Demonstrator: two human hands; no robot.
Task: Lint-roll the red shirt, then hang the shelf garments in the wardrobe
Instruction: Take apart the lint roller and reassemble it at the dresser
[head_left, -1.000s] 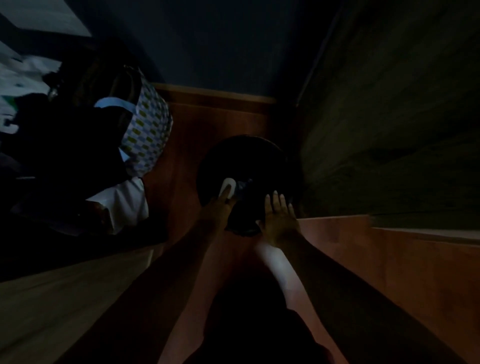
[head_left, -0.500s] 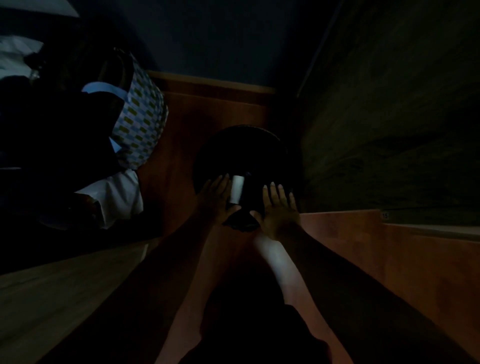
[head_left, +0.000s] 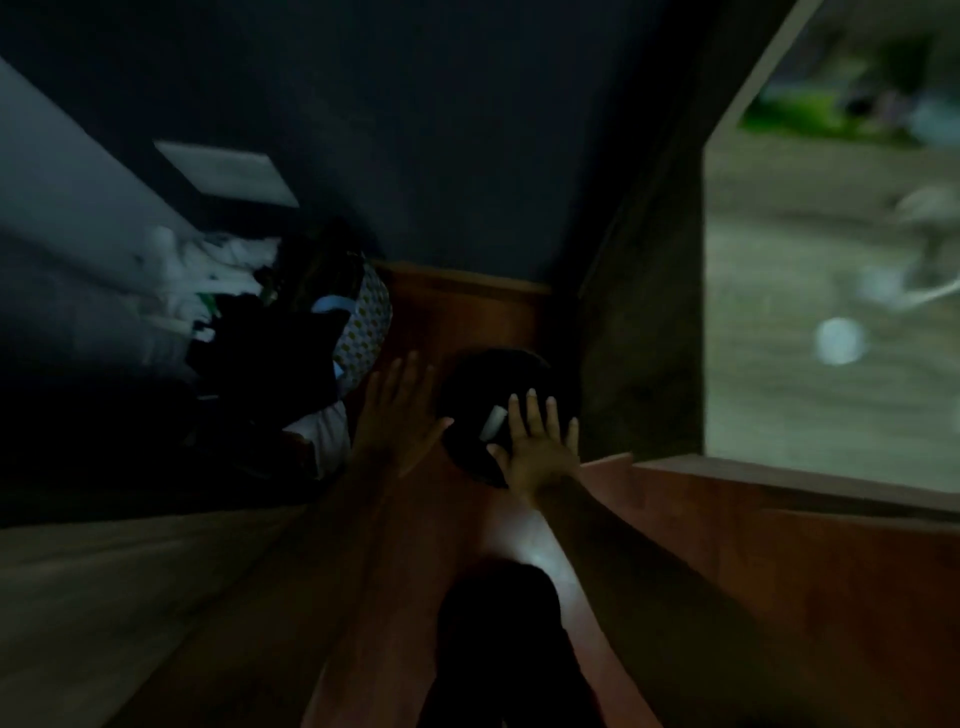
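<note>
The view is dark. A round black bundle, too dim to identify, lies on the reddish wooden shelf against the blue back wall. A small white object, perhaps the lint roller, rests on it. My right hand lies flat on the bundle's near right side with fingers straight, just right of the white object. My left hand hovers spread to the bundle's left, holding nothing. No red shirt can be made out.
A pile of dark and white clothes with a patterned bag fills the shelf's left side. A dark wooden wall closes the right. Beyond it a blurred pale floor shows. A dark garment hangs low in front.
My left hand let go of the white object and moved away to the left, fingers spread. My right hand slid up onto the bundle. The camera swung, revealing the bright floor at right.
</note>
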